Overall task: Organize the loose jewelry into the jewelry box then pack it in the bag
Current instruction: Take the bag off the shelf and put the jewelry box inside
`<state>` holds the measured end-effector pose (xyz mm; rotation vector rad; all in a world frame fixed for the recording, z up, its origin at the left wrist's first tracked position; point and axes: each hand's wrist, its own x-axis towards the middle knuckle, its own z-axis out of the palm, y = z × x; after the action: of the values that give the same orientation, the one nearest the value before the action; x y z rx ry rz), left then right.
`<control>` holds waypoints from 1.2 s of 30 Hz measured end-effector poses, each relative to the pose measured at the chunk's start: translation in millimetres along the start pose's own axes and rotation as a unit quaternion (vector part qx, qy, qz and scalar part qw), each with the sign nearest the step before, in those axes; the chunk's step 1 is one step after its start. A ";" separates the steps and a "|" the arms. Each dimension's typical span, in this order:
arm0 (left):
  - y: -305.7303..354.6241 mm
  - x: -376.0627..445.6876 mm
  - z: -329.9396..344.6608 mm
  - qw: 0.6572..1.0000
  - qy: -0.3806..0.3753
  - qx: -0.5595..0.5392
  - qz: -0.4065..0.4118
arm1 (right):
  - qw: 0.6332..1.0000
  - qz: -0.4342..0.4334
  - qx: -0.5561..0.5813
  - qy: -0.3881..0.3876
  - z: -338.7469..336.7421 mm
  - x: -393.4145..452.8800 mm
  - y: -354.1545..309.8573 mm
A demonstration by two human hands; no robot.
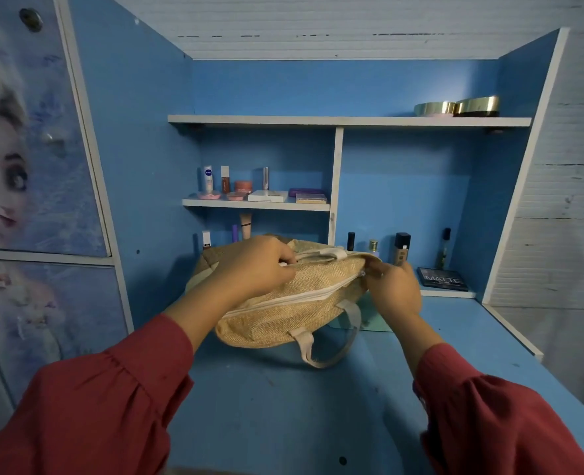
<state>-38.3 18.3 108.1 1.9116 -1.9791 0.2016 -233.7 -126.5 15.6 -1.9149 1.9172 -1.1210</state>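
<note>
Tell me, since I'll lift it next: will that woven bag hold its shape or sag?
The woven bag probably sags: its top already bends between the left hand and right hand. Its handle droops limp onto the desk. The coarse weave likely resists slipping.

I see a tan woven straw bag [283, 313] with a white zipper strip [294, 298] and beige webbing handles [321, 351] on a plain blue desk top [283, 406]. My sleeves [112, 399] are dull red. Two shiny gold round tins [457, 106] on a white-edged blue shelf [349, 121]; black palette [442, 278] with grey lettering.
</note>
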 end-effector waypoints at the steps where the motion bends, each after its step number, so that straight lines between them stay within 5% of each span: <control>1: -0.9 0.8 0.6 1.000 0.000 -0.006 0.001 | 1.000 -0.005 -0.013 -0.008 -0.4 0.9 -1.3; 16: -9.7 1.5 9.5 0.999 0.030 -0.034 -0.023 | 0.988 -0.118 -0.103 0.011 2.4 -7.2 -3.4; 21: -3.7 3.3 21.3 0.998 0.031 -0.056 -0.026 | 0.987 -0.155 -0.022 0.043 12.8 -28.1 -25.7; 25: -4.0 3.6 21.3 0.998 0.034 -0.054 -0.028 | 0.992 -0.080 0.089 0.038 18.1 -34.2 -31.2; 30: -10.0 0.7 12.9 0.997 0.020 -0.072 -0.027 | 0.997 -0.078 -0.021 0.011 11.8 -16.1 -9.5; 36: -9.8 0.8 15.4 0.995 0.033 -0.086 -0.036 | 0.998 -0.057 -0.026 0.022 8.0 -14.4 -9.3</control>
<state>-31.2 11.4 92.7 1.8374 -1.8200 0.0701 -219.7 -114.8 10.8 -2.0670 1.8981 -1.1640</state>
